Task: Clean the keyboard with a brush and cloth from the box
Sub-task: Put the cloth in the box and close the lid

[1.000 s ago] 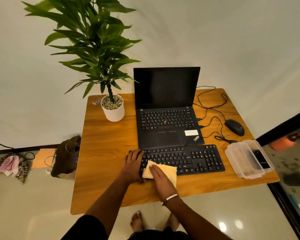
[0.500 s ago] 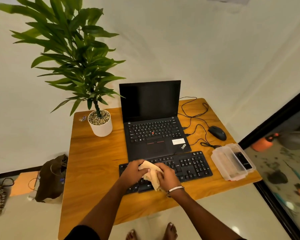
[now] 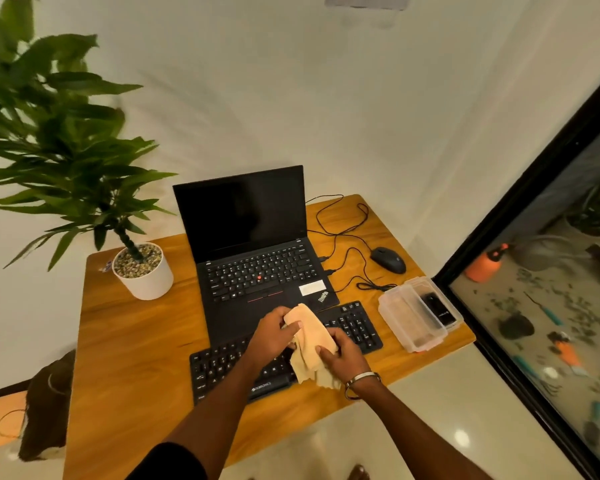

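Note:
A black external keyboard (image 3: 222, 365) lies near the front edge of the wooden table (image 3: 129, 341). Both hands hold a cream cloth (image 3: 312, 337) above its middle. My left hand (image 3: 274, 334) pinches the cloth's top end. My right hand (image 3: 340, 355) grips its right side, and loose cloth hangs below. A clear plastic box (image 3: 409, 317) with its lid (image 3: 440, 303) beside it stands at the table's right edge; a dark object lies in the lid. The brush is not identifiable.
An open black laptop (image 3: 257, 258) sits behind the keyboard. A potted plant (image 3: 142, 271) stands at the back left. A wired mouse (image 3: 388, 259) and its cables lie at the back right. A dark-framed glass panel (image 3: 520, 216) runs along the right.
The cloth went from lying flat on the keyboard's left part to being held bunched between both hands above the keyboard's middle. The view has swung to the right.

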